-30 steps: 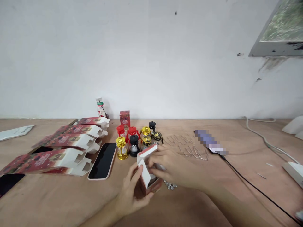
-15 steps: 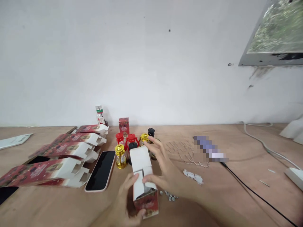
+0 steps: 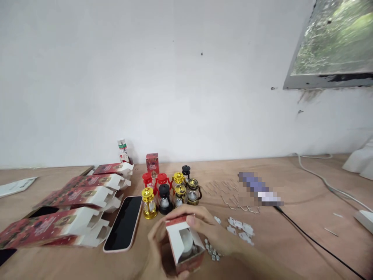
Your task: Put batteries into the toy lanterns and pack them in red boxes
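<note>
Well, the open box (image 3: 190, 266), bottom centre, is gripped by the left hand (image 3: 155, 251) and right hand (image 3: 205, 225). Light, even pressure should spare its card walls and the pale piece (image 3: 186, 240) inside, clear of the lanterns (image 3: 164, 204) above.

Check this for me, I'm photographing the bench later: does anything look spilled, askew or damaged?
Nothing looks spilled. A brownish stain mars the wall just under the window, looking like damage, and one thin stick lies stray on the table.
</note>
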Tool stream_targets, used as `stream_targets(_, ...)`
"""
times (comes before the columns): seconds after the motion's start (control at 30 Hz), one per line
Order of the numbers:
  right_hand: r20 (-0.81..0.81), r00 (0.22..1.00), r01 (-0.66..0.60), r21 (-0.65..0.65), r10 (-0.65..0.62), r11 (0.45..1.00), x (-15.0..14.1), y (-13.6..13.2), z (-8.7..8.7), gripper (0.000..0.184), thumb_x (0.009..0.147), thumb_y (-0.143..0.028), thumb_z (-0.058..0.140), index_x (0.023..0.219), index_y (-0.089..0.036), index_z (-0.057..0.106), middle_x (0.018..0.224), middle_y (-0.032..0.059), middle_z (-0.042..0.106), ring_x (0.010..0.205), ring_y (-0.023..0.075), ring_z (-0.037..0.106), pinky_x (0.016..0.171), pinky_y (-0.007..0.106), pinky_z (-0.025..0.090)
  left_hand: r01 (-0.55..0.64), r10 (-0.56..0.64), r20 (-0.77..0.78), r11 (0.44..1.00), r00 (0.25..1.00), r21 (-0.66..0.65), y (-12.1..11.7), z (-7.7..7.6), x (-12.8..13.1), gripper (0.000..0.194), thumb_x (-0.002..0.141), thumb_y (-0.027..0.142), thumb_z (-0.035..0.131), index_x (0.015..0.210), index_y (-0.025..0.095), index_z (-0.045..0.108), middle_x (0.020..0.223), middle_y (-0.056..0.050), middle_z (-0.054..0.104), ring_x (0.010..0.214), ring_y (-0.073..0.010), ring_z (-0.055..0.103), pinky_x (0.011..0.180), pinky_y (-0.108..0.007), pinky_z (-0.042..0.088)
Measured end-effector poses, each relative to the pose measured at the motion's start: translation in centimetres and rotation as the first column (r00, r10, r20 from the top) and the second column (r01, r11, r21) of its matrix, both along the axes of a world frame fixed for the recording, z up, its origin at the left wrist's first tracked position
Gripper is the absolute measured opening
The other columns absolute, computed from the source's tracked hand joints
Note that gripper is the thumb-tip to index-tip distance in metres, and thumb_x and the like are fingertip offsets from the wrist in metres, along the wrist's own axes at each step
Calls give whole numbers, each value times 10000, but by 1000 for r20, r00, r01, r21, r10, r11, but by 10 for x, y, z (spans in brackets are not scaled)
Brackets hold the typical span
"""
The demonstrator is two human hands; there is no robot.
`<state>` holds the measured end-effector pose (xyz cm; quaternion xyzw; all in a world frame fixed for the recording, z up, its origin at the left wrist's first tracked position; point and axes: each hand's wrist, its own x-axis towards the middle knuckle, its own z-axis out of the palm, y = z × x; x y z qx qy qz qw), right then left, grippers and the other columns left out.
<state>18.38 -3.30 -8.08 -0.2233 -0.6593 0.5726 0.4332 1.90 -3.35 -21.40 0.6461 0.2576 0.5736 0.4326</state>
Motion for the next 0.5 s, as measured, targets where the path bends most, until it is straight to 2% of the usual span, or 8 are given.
stream_targets(0.07, 87, 995, 44, 61, -49, 997, 5, 3, 3, 428, 848, -546, 540, 1089, -219, 676, 1056, 85, 696, 916, 200, 648, 789, 330, 495, 155, -161, -51, 983, 986, -99, 3, 7, -5, 914, 635, 474, 776, 1374, 286, 270, 1292, -152, 482, 1118, -356, 547, 864, -504, 500)
stream_targets(0.17, 190, 982, -13, 162, -18, 987, 14, 9, 9, 353, 873, -450, 542, 1119, -232, 670, 1097, 83, 687, 979, 203, 638, 827, 335, 496, 300, -326, -79, 924, 942, -238, 8, 15, -12, 845, 628, 515, 774, 1319, 220, 388, 1236, -163, 517, 1091, -348, 554, 889, -512, 471)
stream_targets(0.23, 225, 974, -83, 220, 32, 972, 19, 12, 12, 296, 889, -350, 537, 1135, -239, 658, 1142, 74, 673, 1041, 193, 622, 881, 344, 484, 325, -376, -117, 892, 919, -315, 9, 20, -15, 840, 592, 553, 795, 1268, 185, 459, 1205, -162, 542, 1117, -353, 532, 945, -519, 429)
stream_targets(0.33, 230, 972, -131, 324, 57, 937, 23, 13, 15, 268, 889, -237, 521, 1124, -225, 649, 1188, 78, 653, 1095, 171, 604, 932, 350, 461, 299, -375, -163, 884, 913, -359, 5, 33, -16, 817, 565, 576, 809, 1207, 161, 521, 1151, -152, 572, 1183, -361, 478, 1020, -526, 359)
stream_targets(0.43, 225, 974, -125, 403, 34, 907, 21, 12, 13, 249, 860, -182, 527, 1077, -187, 650, 1178, 103, 650, 1079, 164, 611, 916, 348, 467, 301, -392, -167, 866, 905, -399, 2, 45, -15, 813, 569, 591, 800, 1205, 166, 526, 1148, -143, 577, 1194, -358, 471, 1029, -535, 348)
stream_targets(0.5, 212, 977, -94, 431, 1, 897, 19, 12, 11, 250, 827, -189, 579, 1069, -175, 641, 1156, 108, 652, 1070, 168, 611, 915, 350, 467, 322, -427, -159, 836, 890, -444, 2, 48, -15, 842, 587, 600, 785, 1253, 177, 492, 1209, -148, 555, 1188, -356, 481, 1009, -538, 374)
